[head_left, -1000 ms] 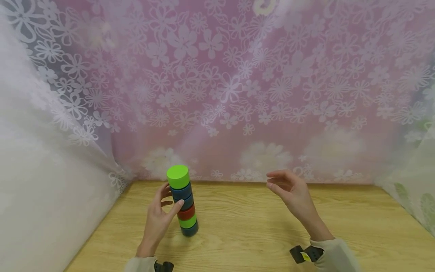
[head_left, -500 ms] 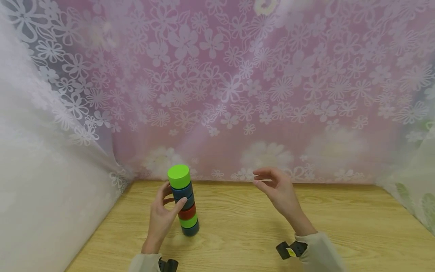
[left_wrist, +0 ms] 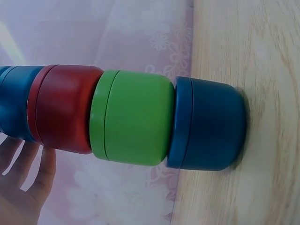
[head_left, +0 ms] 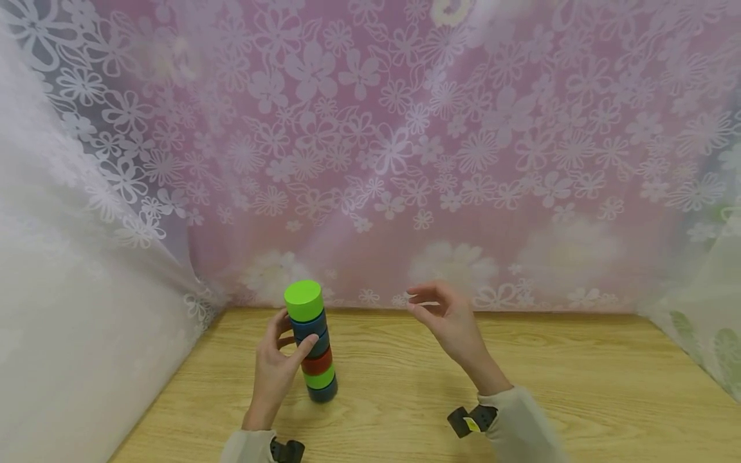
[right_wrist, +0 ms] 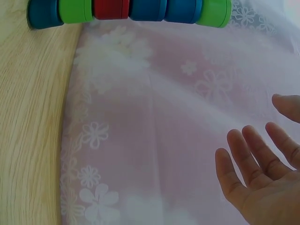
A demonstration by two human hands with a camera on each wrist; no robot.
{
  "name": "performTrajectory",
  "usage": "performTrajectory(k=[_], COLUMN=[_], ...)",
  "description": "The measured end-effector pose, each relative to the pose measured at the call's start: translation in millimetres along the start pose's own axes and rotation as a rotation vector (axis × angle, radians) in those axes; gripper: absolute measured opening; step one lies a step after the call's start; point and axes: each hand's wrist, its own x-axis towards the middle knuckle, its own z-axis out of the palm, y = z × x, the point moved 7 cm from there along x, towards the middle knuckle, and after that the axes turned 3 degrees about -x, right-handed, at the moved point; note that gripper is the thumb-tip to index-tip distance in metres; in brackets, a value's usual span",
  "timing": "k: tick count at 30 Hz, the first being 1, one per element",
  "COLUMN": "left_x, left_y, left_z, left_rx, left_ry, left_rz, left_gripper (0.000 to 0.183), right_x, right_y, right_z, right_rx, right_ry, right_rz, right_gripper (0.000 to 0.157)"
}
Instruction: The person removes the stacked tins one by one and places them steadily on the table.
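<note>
A tower of several small round lidded tins stands on the wooden table (head_left: 393, 411), left of the middle. From bottom to top come a dark blue tin (left_wrist: 213, 124), a green tin (left_wrist: 136, 117), a red tin (left_wrist: 70, 108), two more blue ones and a green top tin (head_left: 303, 303). My left hand (head_left: 273, 376) holds the tower around its upper blue tins, thumb across the front and fingers behind, partly hidden. Off to the right, my right hand (head_left: 454, 325) hovers over the table with nothing in it, its fingers loosely bent towards the tower.
A pink floral curtain (head_left: 370, 161) hangs along the table's back edge. Whitish sheeting (head_left: 75, 308) closes off the left, and more floral sheeting (head_left: 709, 321) hangs at the right. Small black cameras sit on both wrists.
My right hand has moved left, nearer the tower, staying above the table. The left hand and the stacked tins have kept nearly the same place.
</note>
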Motion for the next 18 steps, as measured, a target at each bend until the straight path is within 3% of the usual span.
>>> performTrajectory(k=[18], left_x=[-1.1], left_y=[-2.6], left_z=[-1.3], left_rx=[-0.007], left_ry=[-0.003], left_rz=[-0.02], left_gripper=[0.062], right_x=[11.4], right_y=[-11.4], right_z=[45.7], right_rx=[0.028], right_ry=[-0.08], right_rz=[0.043], right_gripper=[0.023])
